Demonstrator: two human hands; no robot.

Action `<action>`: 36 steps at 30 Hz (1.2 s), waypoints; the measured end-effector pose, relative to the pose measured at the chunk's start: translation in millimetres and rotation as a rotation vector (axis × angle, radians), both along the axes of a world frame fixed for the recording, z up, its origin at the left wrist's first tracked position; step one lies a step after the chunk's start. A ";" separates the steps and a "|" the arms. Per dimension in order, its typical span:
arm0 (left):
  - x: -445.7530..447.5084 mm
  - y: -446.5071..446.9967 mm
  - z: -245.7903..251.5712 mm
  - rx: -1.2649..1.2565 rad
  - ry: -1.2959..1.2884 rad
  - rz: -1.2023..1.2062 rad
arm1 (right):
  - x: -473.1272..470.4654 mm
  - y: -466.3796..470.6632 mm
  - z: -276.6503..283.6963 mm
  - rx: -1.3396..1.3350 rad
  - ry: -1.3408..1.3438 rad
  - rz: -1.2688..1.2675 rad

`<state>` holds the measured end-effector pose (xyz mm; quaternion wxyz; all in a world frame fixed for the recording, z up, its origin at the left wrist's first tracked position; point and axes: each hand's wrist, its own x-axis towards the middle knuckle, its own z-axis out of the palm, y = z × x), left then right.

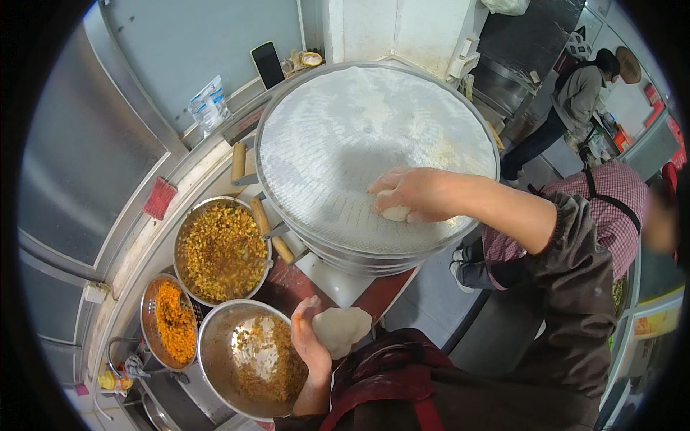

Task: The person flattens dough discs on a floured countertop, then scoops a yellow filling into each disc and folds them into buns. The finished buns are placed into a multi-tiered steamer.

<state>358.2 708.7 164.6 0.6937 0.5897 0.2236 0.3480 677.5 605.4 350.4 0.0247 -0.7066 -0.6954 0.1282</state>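
In the middle of the view, my right hand (412, 194) has its floury fingers around a pale dough bun (396, 213), down at the mesh top of a large round steamer (323, 134). Whether the bun rests on the mesh is hard to tell. My left hand (310, 334) holds a thin flat dough wrapper (342, 329) near my body. Right beside that hand stands a steel bowl (215, 372) with chopped filling in it. My left fingers are partly hidden behind the wrapper.
To the left are a steel basin (183, 285) of yellowish chopped filling and a bowl (146, 328) of orange shreds. Wooden handles (239, 161) jut from the steamer. A phone (268, 64) leans at the wall. A person in a checked apron (614, 215) is close on the right; another person (577, 97) stands farther back.
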 end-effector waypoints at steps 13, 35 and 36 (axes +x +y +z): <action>-32.3 6.8 12.2 -0.109 0.033 0.077 | -7.8 10.9 17.3 -0.056 0.168 -0.400; -91.0 37.1 -1.1 -0.156 0.060 0.169 | -170.5 -11.2 -19.9 0.020 0.542 -0.297; -87.1 38.0 -0.2 -0.182 0.062 0.151 | -191.3 -28.8 -80.9 -0.009 0.604 -0.337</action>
